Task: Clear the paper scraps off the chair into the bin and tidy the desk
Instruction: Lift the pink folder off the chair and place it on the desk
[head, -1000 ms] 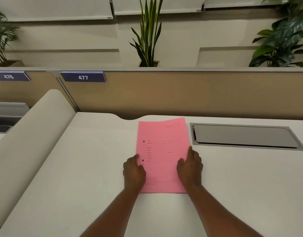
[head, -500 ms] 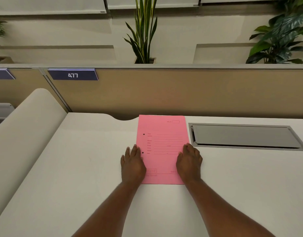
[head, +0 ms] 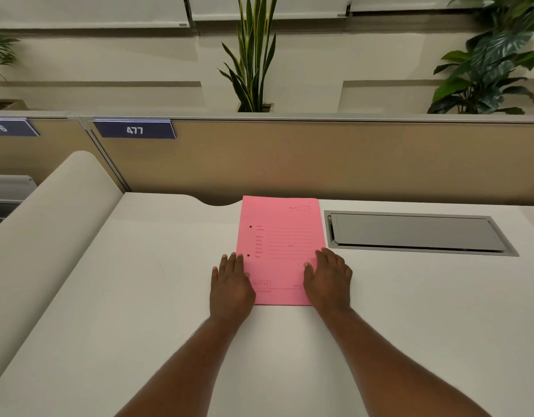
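Note:
A pink file folder (head: pixel 282 236) lies flat on the white desk (head: pixel 139 281), its far edge touching the back of the desktop. My left hand (head: pixel 231 285) rests flat on the folder's lower left edge, fingers spread and half on the desk. My right hand (head: pixel 329 279) lies flat on the lower right edge in the same way. Neither hand grips anything. No chair, paper scraps or bin are in view.
A grey cable hatch (head: pixel 416 233) is set into the desk right of the folder. A tan partition (head: pixel 320 158) with a "477" label (head: pixel 135 130) closes the back. A rounded white divider (head: pixel 46 224) runs along the left. Plants (head: pixel 250 55) stand behind the partition.
The folder has slid away from me to the back edge of the desk and straightened. Both hands went from curled at its sides to lying flat on its lower corners.

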Tool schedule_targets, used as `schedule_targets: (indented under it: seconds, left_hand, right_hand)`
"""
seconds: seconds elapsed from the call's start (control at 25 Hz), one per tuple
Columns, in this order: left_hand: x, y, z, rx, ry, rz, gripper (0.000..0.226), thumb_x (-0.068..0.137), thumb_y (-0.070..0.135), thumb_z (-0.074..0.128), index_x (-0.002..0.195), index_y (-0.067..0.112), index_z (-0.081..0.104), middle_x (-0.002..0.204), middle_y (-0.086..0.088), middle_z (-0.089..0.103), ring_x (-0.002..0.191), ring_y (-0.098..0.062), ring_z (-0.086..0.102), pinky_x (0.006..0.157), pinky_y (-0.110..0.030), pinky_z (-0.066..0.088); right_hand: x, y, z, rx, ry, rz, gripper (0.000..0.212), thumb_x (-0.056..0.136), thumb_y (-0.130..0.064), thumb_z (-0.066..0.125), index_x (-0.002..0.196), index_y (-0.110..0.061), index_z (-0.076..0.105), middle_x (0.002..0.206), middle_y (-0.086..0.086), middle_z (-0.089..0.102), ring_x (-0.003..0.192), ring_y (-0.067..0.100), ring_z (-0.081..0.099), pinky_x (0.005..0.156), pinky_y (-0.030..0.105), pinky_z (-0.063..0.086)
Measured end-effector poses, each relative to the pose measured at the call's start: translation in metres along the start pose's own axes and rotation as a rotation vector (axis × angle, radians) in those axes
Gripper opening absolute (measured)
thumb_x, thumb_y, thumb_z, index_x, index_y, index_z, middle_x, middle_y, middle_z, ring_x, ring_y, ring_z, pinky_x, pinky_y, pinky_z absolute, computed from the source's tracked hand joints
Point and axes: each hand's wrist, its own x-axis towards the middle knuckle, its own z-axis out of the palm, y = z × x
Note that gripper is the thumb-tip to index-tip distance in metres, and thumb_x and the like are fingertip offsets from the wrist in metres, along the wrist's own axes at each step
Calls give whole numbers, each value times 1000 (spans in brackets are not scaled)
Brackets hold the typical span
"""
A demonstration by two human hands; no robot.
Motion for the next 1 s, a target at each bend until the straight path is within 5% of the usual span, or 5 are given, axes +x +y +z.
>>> schedule_targets:
  seconds: [0.32, 0.68, 1.0]
  left_hand:
    - [-87, 21, -55, -91, 225, 28, 35, 98, 18, 51, 132, 12, 59, 128, -7, 65, 117, -29, 58, 107, -42, 39]
    - [-266, 59, -118, -174, 498, 79, 10, 93, 12, 60, 96, 15, 69, 92, -1, 68, 87, -28, 64, 81, -43, 48]
    - [-469, 58, -153, -254, 612, -51, 10, 95, 20, 60, 97, 22, 69, 93, 9, 67, 84, -17, 62, 87, -38, 47]
  right_hand:
    - [-65, -4, -72, 131, 81, -97, 19, 95, -25, 58, 103, -14, 71, 99, 5, 69, 95, 30, 58, 85, 43, 41]
    - [-197, -3, -177, 214, 128, -259, 31, 96, -31, 58, 70, -14, 64, 71, 4, 67, 69, 32, 59, 70, 40, 42]
    - [-340, 3, -260, 392, 89, -381, 29, 95, -39, 58, 70, -25, 62, 69, -12, 64, 66, 18, 57, 74, 37, 42]
